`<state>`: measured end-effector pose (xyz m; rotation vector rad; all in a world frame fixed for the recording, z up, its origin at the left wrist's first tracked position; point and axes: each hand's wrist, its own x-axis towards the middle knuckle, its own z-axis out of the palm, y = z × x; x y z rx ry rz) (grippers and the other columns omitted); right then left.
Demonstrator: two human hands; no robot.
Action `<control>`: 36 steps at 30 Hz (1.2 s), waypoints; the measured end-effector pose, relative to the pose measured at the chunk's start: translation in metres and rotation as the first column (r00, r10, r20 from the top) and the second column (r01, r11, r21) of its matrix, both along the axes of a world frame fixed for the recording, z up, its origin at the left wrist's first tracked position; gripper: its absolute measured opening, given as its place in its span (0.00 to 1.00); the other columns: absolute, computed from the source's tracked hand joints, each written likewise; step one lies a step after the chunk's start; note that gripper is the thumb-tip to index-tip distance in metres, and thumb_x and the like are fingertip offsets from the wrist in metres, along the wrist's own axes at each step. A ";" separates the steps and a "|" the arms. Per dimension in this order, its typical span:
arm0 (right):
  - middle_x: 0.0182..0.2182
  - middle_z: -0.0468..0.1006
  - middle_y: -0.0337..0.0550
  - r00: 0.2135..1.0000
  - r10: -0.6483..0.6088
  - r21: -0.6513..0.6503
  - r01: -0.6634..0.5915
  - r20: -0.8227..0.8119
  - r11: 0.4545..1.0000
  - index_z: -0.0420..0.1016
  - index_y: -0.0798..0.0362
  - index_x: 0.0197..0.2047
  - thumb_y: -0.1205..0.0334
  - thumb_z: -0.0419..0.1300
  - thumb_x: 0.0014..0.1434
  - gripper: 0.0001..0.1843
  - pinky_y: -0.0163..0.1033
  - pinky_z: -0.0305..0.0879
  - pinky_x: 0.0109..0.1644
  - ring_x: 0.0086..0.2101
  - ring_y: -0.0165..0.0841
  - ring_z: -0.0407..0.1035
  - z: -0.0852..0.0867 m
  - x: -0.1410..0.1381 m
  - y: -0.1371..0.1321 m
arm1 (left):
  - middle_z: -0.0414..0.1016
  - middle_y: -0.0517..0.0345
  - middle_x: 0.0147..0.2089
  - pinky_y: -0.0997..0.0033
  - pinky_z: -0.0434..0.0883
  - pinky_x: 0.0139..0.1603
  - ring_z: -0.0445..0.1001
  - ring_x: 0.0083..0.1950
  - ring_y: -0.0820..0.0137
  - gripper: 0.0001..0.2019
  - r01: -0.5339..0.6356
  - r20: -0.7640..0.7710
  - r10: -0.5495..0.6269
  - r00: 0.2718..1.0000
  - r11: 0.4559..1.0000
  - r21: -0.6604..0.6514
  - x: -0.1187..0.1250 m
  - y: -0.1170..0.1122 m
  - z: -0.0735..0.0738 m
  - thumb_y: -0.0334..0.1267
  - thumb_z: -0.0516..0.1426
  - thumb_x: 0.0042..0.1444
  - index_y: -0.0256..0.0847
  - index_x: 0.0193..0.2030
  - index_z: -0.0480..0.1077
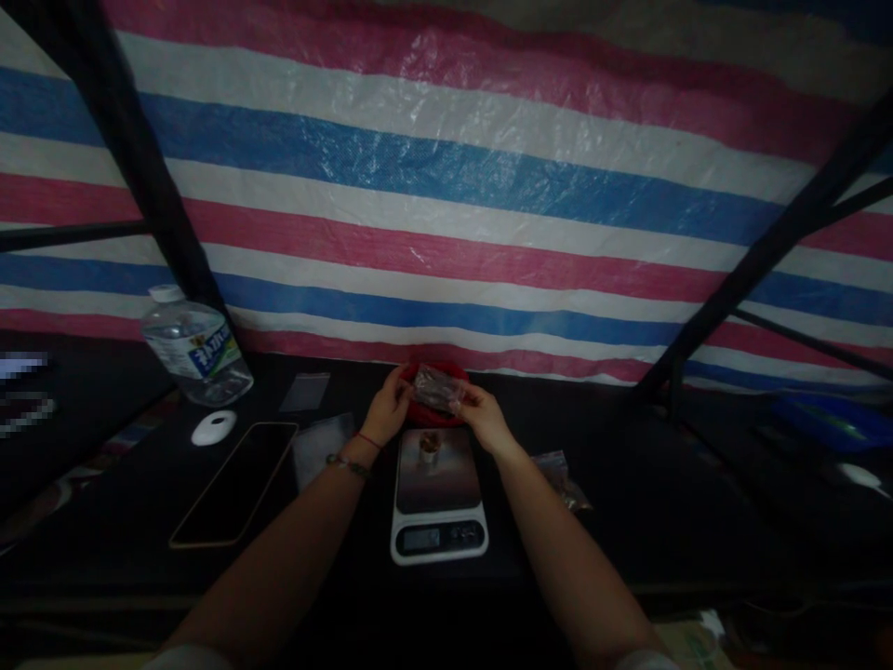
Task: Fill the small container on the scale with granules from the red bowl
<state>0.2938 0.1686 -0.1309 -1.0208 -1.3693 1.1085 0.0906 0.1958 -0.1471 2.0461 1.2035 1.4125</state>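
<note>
Above the kitchen scale (438, 498), at its twelve o'clock, a small clear bag (436, 387) is pinched at either end by the left hand (388, 407) and right hand (483, 416). Its contents cannot be made out; a red bowl (425, 409) is mostly hidden behind it.

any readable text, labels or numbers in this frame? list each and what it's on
Nothing can be quoted with confidence.
Water bottle: blue label with white characters, too blurred to read.
Kitchen scale: display shows no legible digits; markings beside it are too small.
Far left edge: pixelated patches, unreadable.
Phone: dark screen, no text.
Small clear bag held by left hand and right hand: no print visible.
</note>
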 end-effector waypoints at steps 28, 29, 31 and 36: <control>0.50 0.71 0.48 0.727 -0.432 0.600 0.034 0.534 0.799 0.76 0.49 0.50 0.60 0.66 0.52 0.20 0.49 0.61 0.57 0.51 0.42 0.63 -0.007 -0.013 -0.008 | 0.66 0.51 0.62 0.49 0.48 0.64 0.53 0.66 0.51 0.36 0.093 -0.534 0.074 0.842 0.956 0.278 0.009 -0.011 0.016 0.46 0.63 0.46 0.46 0.63 0.60; 0.50 0.71 0.49 0.730 -0.420 0.598 0.020 0.539 0.802 0.76 0.49 0.50 0.60 0.65 0.52 0.20 0.49 0.61 0.57 0.52 0.41 0.63 -0.007 -0.014 -0.009 | 0.68 0.51 0.60 0.49 0.49 0.64 0.55 0.65 0.51 0.36 0.092 -0.537 0.068 0.841 0.960 0.265 0.010 -0.011 0.016 0.45 0.63 0.46 0.46 0.63 0.61; 0.51 0.70 0.49 0.747 -0.394 0.602 -0.011 0.536 0.798 0.75 0.50 0.50 0.61 0.62 0.56 0.18 0.48 0.60 0.58 0.52 0.40 0.62 -0.005 -0.013 -0.010 | 0.70 0.51 0.57 0.50 0.50 0.63 0.59 0.61 0.52 0.33 0.093 -0.538 0.053 0.841 0.966 0.239 0.010 -0.011 0.016 0.45 0.63 0.46 0.47 0.62 0.63; 0.37 0.74 0.46 0.808 -0.327 0.575 -0.018 0.491 0.818 0.76 0.52 0.34 0.62 0.56 0.61 0.09 0.44 0.63 0.50 0.42 0.36 0.67 0.009 0.002 -0.018 | 0.70 0.48 0.54 0.52 0.57 0.61 0.64 0.58 0.54 0.30 0.058 -0.415 0.047 0.909 0.970 0.237 0.005 -0.008 0.014 0.49 0.64 0.44 0.42 0.55 0.66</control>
